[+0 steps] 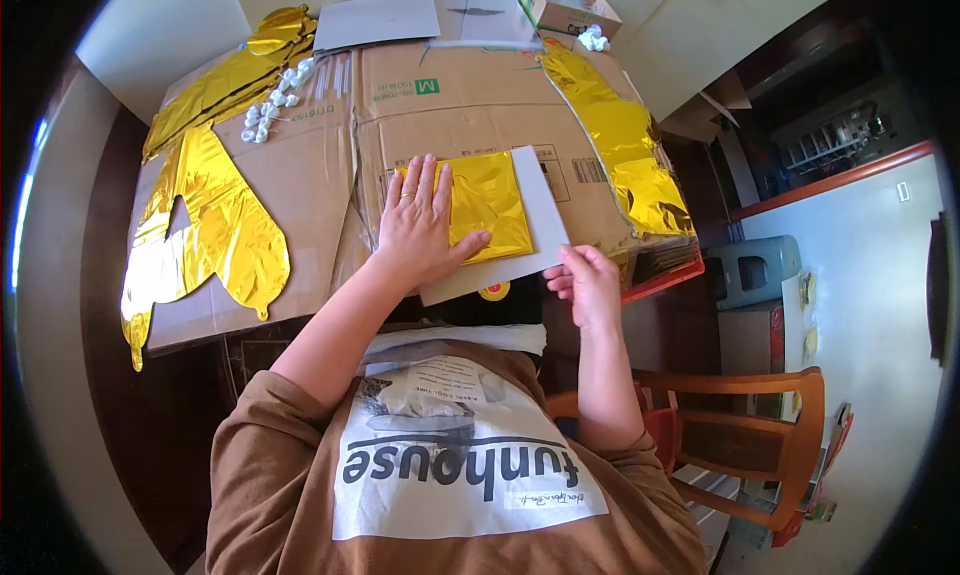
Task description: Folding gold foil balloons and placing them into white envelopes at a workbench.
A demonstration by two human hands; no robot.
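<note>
Folded gold foil (495, 210), front and centre, lying on a grey card (545, 205) that sits askew at the near edge of the cardboard (315, 200)! Our left hand (425, 218) is spread flat across the foil, fingers straight, pressing down and gripping nothing. Our right hand (587, 278) has a pinch, thumb and fingers closed on the card's near right corner. We'd call this step pressing the foil flat and squaring it against the card. The next move, we judge, calls for a steady palm and a light pinch, so that foil and card don't slip apart.

Now the count: one folded packet, one card beneath it. Left of them, one spread gold shape (240, 243), its tail hanging over the edge; on the right, one long gold piece (620, 140). Back left, one gold pile (215, 93), layers we can't number. Beside it, a scatter of white knobs (266, 109), too bunched to count. At the back, one pale board (378, 22), one open box (565, 17) and, just beside it, one white clump (593, 39).
</note>
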